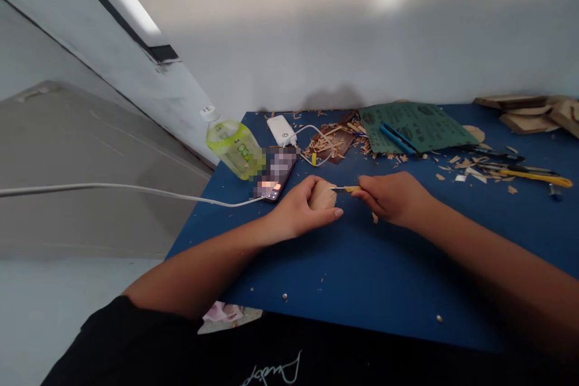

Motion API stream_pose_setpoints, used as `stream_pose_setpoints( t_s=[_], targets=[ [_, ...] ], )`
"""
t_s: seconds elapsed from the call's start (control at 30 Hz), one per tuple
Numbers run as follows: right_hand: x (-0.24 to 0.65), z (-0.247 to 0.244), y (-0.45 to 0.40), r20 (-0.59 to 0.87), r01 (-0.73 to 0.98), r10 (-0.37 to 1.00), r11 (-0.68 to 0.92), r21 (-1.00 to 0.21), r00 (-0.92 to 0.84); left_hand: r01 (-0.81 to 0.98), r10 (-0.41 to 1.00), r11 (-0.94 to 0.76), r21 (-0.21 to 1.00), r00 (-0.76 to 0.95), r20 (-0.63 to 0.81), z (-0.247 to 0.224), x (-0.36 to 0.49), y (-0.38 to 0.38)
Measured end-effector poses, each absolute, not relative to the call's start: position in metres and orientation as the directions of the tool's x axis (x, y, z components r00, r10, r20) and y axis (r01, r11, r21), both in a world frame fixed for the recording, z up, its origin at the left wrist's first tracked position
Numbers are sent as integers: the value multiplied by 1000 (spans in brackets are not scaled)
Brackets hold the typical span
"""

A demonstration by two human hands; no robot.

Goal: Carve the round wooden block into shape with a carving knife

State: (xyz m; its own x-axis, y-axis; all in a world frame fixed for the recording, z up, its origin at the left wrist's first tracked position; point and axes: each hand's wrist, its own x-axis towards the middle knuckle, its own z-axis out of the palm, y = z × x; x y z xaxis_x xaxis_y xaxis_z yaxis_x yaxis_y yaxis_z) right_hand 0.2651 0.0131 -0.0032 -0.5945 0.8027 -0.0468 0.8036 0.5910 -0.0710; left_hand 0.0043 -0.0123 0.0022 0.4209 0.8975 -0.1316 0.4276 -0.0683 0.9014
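My left hand is closed around a small pale piece of wood, its thumb along the near side. In my right hand is a knife with a yellow handle, gripped in closed fingers. The thin blade points left and its tip meets the upper right edge of the wood, as far as I can see. Both hands are held above the blue table. A wood chip lies just below the knife.
Left of my hands are a phone, a green-labelled bottle and a white power bank with a cable. Behind lie wood shavings and green sandpaper with a blue pen. At right are a yellow cutter and wood blocks.
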Motion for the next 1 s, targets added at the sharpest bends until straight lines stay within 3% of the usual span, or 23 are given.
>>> stream_pose_setpoints(
  t_s=[0.13, 0.27, 0.43, 0.53, 0.77, 1.0],
  targets=[
    [275, -7, 27, -54, 860, 858, 510, -27, -510, 422, 883, -44, 905, 440, -162, 3, 4, -12],
    [293, -13, 39, 62, 920, 920, 390, -50, -387, 348, 830, -38, 937, 533, -165, 7, 4, -22],
    [290, -17, 26, 105, 742, 802, 586, -326, -587, 390, 900, -69, 918, 420, -111, 2, 4, -22],
    [277, -18, 10, 100, 627, 703, 681, -378, -704, 391, 910, -78, 917, 404, -95, -1, 5, -21],
    [272, -19, -1, 171, 572, 638, 757, -317, -750, 362, 888, -81, 929, 450, -98, 5, 7, -31],
    [279, -20, 8, 192, 690, 697, 715, -115, -691, 439, 889, -17, 898, 418, -188, 9, 3, -24]
  ],
)
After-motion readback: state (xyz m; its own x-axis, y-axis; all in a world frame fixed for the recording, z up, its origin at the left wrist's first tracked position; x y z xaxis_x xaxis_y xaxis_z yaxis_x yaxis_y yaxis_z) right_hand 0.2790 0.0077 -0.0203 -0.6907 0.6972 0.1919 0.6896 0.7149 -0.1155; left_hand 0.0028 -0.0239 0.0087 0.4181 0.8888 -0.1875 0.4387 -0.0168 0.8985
